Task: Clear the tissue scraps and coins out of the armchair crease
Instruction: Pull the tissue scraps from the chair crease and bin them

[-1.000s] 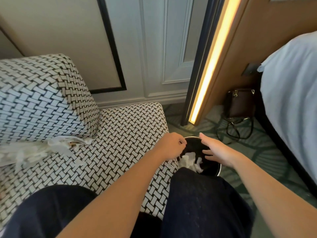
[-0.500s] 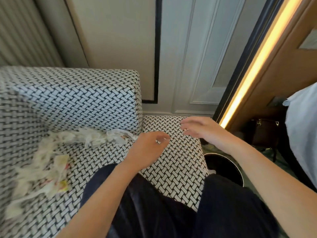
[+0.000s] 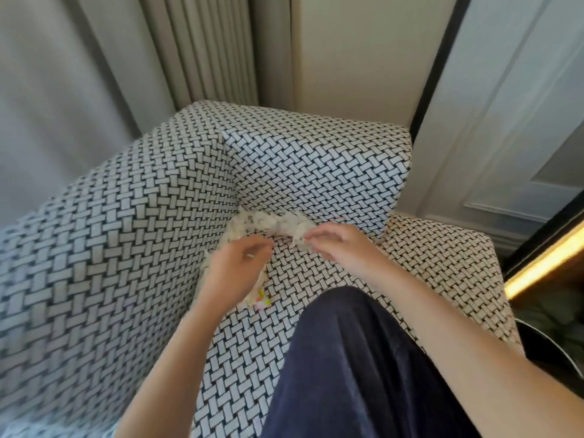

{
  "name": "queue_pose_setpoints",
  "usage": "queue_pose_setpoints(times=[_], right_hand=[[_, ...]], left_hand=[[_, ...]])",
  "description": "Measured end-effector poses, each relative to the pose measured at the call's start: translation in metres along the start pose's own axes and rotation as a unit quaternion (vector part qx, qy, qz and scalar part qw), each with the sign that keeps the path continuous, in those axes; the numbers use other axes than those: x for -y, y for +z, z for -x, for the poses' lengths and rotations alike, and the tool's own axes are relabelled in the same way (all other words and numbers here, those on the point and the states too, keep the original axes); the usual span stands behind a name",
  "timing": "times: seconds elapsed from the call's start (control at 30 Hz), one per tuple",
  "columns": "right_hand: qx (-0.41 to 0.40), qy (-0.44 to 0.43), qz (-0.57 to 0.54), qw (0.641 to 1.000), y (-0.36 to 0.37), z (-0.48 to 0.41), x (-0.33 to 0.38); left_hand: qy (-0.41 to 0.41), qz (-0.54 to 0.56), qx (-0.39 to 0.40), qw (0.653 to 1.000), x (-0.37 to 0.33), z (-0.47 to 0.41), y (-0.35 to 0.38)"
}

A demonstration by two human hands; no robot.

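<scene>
White tissue scraps (image 3: 271,223) lie bunched in the crease at the back corner of the black-and-white woven armchair (image 3: 126,248). More scraps, one with pink and yellow print (image 3: 260,301), poke out from under my left hand (image 3: 237,273). That hand lies over the left side crease with curled fingers; motion blur hides whether they hold anything. My right hand (image 3: 343,248) reaches in from the right and pinches the near end of the tissue bunch with its fingertips. No coins show.
My knee in dark trousers (image 3: 347,358) rests on the seat cushion. A black bin with a metal rim (image 3: 556,355) stands on the floor right of the chair. Curtains (image 3: 94,74) hang behind, and a lit strip (image 3: 543,267) glows at right.
My view swung left from the bin to the chair's corner. Both hands moved from above the bin, across the seat, to the scraps in the crease, and the right hand took hold of tissue.
</scene>
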State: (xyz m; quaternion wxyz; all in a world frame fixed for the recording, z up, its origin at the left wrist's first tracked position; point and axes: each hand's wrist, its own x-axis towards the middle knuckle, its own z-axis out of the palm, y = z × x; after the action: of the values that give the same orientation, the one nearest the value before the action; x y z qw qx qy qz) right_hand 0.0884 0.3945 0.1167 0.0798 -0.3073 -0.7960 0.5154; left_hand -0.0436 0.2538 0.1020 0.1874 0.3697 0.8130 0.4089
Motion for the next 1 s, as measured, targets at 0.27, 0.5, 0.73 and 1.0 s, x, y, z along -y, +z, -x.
queue_pose_setpoints(times=[0.27,0.5,0.73,1.0], right_hand=[[0.116,0.019,0.079,0.99,0.114,-0.043,-0.018],[0.254,-0.02,0.425,0.869,0.148,-0.047,-0.056],[0.183,-0.081,0.299,0.933,0.139,-0.029,-0.04],[0.004,-0.118,0.081,0.99,0.11,-0.018,-0.018]], left_hand=[[-0.152,0.029,-0.057,0.986,0.083,0.028,-0.032],[-0.199,0.019,-0.044,0.979,0.116,0.055,-0.018],[-0.201,0.008,-0.045,0.979,0.129,0.07,-0.002],[-0.213,-0.002,-0.147,0.966,0.13,0.063,0.002]])
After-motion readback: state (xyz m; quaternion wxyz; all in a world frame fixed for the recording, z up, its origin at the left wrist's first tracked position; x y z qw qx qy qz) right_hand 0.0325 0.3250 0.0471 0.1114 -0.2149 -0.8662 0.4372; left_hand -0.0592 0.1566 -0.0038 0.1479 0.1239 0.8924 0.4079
